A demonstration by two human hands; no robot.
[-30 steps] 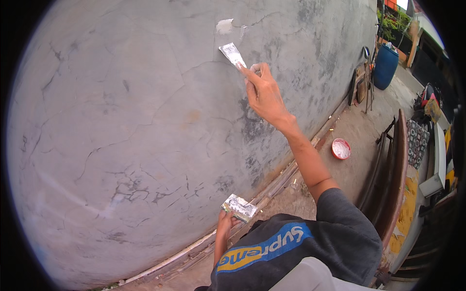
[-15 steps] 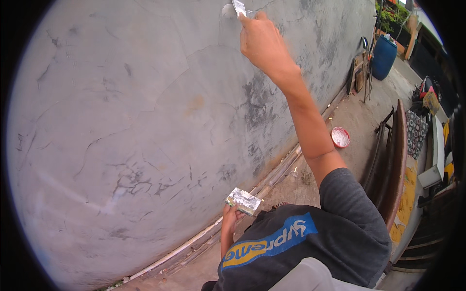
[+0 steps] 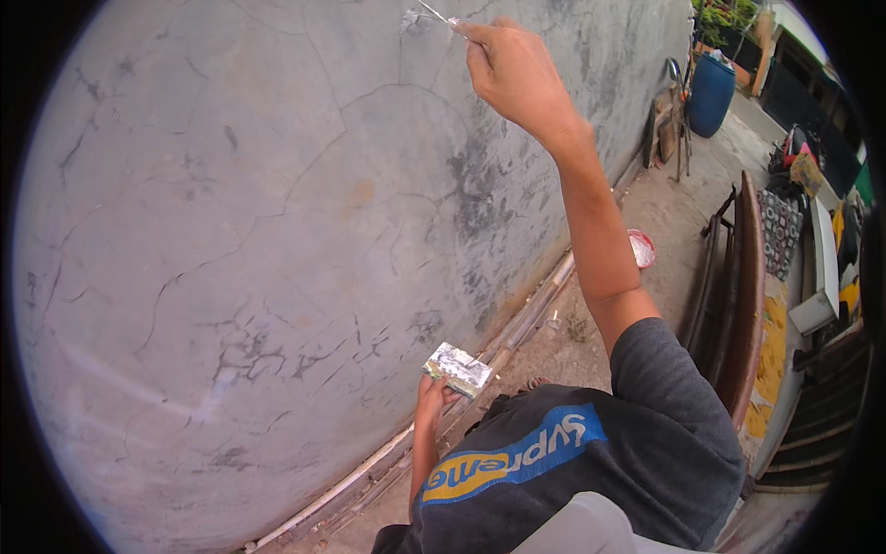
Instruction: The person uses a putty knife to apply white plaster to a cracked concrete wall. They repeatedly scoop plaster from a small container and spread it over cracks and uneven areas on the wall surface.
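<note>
High on the cracked grey wall [image 3: 268, 185], my right hand [image 3: 521, 78] grips a putty knife [image 3: 432, 12]. Its thin blade shows almost edge-on, close to a small whitish smear [image 3: 413, 20] on the wall; whether it touches cannot be told. Lower down, my left hand [image 3: 432, 399] is closed around a small flat board [image 3: 459, 367] smeared with white and grey putty. The board is held level at waist height, between the wall and my dark shirt. Parts of the left fingers are hidden under it.
A red tub of white putty [image 3: 643, 247] stands on the ground beyond my right forearm, partly covered by it. Pipes [image 3: 540, 309] run along the wall's foot. To the right is a brown bench [image 3: 749, 305]; farther off, a blue barrel [image 3: 712, 92] and leaning boards [image 3: 666, 129].
The putty knife has turned from showing its flat face to nearly edge-on. My right hand has shifted slightly right and down in view. The left hand still holds the board.
</note>
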